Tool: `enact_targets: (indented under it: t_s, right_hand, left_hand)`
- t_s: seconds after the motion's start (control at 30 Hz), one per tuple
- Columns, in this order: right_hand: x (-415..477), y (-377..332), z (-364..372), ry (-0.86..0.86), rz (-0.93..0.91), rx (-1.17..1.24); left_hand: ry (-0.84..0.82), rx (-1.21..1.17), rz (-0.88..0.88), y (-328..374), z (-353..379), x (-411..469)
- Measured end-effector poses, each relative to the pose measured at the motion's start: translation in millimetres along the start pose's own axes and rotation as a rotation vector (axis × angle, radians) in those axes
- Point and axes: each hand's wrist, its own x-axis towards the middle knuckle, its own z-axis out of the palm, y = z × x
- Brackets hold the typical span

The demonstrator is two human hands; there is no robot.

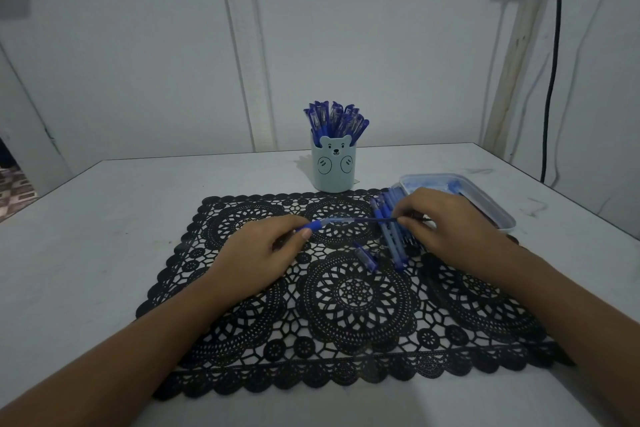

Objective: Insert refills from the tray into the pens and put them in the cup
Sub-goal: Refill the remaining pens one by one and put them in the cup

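Over the black lace mat, a pen barrel is pinched by fingers of the left hand and a partly entered refill by those of the right hand; insertion is judged under way, a straight push home being needed next.

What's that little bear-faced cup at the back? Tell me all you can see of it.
The cup is pale blue, plastic by its look, with a drawn bear face, two ears rising from its rim and round paw outlines. It stands upright on the white table at the far edge of the black lace mat, crammed with blue capped pens. The left hand and right hand are clear of it.
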Motion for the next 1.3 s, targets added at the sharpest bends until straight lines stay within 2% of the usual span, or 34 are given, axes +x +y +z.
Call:
enact_targets:
  t_s: [0.23, 0.5, 0.6, 0.77, 1.0, 1.07, 1.13, 1.2, 1.3]
  right_hand:
    - [-1.3, -2.2, 0.3, 0.007, -0.101, -0.037]
    - [-7.6, -41.1, 21.8, -0.138, -0.078, 0.149]
    - [-8.9, -41.5, 23.0, -0.135, -0.037, 0.249]
    - [-6.7, -36.9, 18.5, 0.002, 0.051, 0.337]
    - [-8.1, -45.0, 17.0, -0.054, 0.145, 0.481]
    - [-6.9, -42.1, 15.8, -0.035, 0.166, 0.441]
    - [-5.5, -36.5, 13.5, -0.021, 0.149, 0.270]
    - [-4.9, -28.9, 12.7, -0.077, 0.139, 0.088]
    - [-6.4, -21.3, 14.8, -0.216, 0.129, -0.061]
  left_hand:
    - [0.030, 0.207, 0.191, 4.9, 0.1, -3.4]
    - [-0.012, 0.272, 0.371, 7.4, 2.0, -2.6]
    - [0.014, 0.232, 0.355, 6.1, 2.4, -2.6]
    - [0.035, 0.195, 0.317, 4.2, 3.7, -2.3]
    - [0.032, 0.184, 0.278, 4.5, 4.0, -2.4]
    - [0.034, 0.169, 0.247, 4.3, 3.4, -2.5]
    - [0.026, 0.161, 0.219, 3.9, 3.1, -2.8]
    - [0.019, 0.149, 0.199, 3.3, 3.1, -3.1]
    - [0.014, 0.138, 0.183, 3.2, 3.3, -3.0]
